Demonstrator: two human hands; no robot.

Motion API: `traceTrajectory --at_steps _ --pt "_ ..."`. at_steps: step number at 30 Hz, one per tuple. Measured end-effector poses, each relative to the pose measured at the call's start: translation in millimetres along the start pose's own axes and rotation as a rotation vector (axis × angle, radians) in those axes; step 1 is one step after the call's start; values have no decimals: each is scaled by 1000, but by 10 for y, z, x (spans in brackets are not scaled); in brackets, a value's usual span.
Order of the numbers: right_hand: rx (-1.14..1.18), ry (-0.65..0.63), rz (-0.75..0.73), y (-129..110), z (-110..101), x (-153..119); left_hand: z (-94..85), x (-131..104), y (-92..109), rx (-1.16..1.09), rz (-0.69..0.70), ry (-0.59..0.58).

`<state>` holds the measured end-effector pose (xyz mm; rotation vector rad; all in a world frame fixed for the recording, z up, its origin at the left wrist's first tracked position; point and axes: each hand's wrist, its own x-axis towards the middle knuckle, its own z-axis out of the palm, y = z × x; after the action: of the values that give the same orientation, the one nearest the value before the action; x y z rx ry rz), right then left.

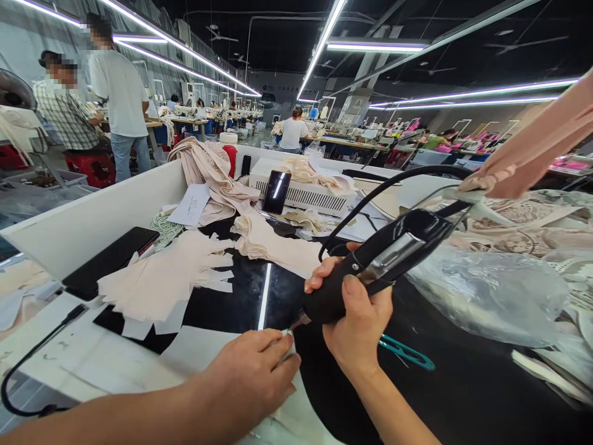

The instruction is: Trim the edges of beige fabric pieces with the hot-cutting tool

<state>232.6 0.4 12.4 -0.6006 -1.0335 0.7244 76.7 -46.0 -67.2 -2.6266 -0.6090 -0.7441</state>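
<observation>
My right hand [354, 321] grips a black corded hand tool [384, 259] with a metal tip pointing down and left at the dark tabletop [463, 383]. My left hand [252, 377] lies flat next to the tip, its fingers pressing a small pale piece [288, 335] on a white sheet [194, 352]. The tool's black cable [370, 191] loops up and to the right.
Piles of beige fabric pieces [162, 281] and a black phone [111, 259] lie at left. A second phone [277, 191] leans on a white box [301, 185]. Teal snips [407, 353] lie right of my wrist, a plastic bag [486, 296] beyond. People work at distant tables.
</observation>
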Motion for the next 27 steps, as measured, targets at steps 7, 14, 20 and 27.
traceTrajectory --at_steps 7,14,20,27 --pt "27 7 8 -20 26 2 7 -1 6 -2 -10 23" --pt "15 -13 27 -2 48 -53 1 -2 -13 -8 -22 38" --pt "-11 -4 35 34 44 -63 -12 13 -4 12 -7 -1" --pt "-122 -73 -6 -193 -54 26 -115 0 -155 -91 -76 -21"
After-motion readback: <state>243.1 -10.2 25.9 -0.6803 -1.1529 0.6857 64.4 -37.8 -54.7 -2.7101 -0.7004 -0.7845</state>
